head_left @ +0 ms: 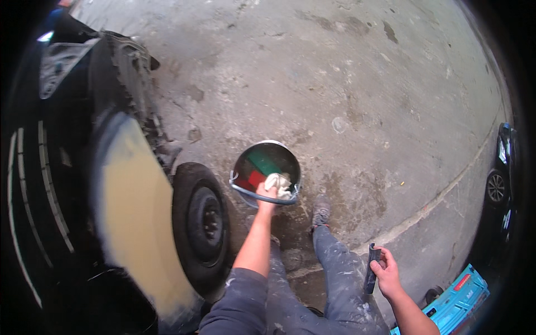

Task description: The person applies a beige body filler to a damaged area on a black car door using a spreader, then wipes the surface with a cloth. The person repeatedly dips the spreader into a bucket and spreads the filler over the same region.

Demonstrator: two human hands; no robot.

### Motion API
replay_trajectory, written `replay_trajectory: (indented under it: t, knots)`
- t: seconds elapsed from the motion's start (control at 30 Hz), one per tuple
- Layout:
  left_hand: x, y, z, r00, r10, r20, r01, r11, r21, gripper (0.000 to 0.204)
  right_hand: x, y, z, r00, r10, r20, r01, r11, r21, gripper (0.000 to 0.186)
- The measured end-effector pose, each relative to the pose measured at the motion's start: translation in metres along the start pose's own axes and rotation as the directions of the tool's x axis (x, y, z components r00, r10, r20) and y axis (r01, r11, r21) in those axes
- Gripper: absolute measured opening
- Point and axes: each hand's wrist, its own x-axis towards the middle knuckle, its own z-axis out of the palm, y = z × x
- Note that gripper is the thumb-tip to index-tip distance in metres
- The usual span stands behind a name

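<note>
A dark bucket (287, 160) with a wire handle stands on the floor in front of my feet. My left hand (267, 194) reaches over its near rim, fingers closed on a crumpled white rag (277, 183). Beside the rag, inside the bucket, are a green object (263, 160) and a red one (255, 179); their kinds are hard to make out. My right hand (387, 273) is out to the right, apart from the bucket. Between its thumb and fingers it grips a long, narrow black block (371, 270), held roughly upright.
Close on my left is a black car (67, 184) with a beige filler patch (131, 195) above its front wheel (206, 223); its front end looks stripped. A turquoise vehicle panel (460, 298) is at lower right, another dark car (497, 195) at far right. Damp patches mark the concrete floor (357, 111).
</note>
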Motion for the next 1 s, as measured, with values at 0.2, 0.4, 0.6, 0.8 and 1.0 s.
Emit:
replay_trajectory:
  t: [0.2,0.4,0.6,0.8,1.0]
  knots:
    - [-0.094,0.057,-0.043,0.978,-0.207,0.029,0.209,0.971,-0.112,0.037,-0.029,-0.022,0.016,0.986,-0.093,0.138,0.083,0.994,0.076,0.056]
    - [-0.164,0.126,-0.137,0.995,0.082,-0.054,-0.077,0.993,0.091,0.041,-0.048,-0.045,0.027,0.958,-0.162,0.237,0.146,0.986,0.085,0.054]
    - [-0.248,0.230,-0.278,0.946,0.322,-0.038,-0.281,0.875,0.395,0.045,-0.058,-0.071,0.050,0.899,-0.305,0.316,0.270,0.951,0.148,0.052]
    - [-0.326,0.357,-0.448,0.734,0.680,0.002,-0.577,0.621,0.531,0.046,-0.059,-0.102,0.127,0.888,-0.302,0.345,0.276,0.953,0.124,0.048]
    - [-0.333,0.432,-0.593,0.517,0.854,0.065,-0.556,0.277,0.783,0.048,-0.048,-0.150,0.279,0.870,-0.391,0.298,0.378,0.920,0.105,0.065]
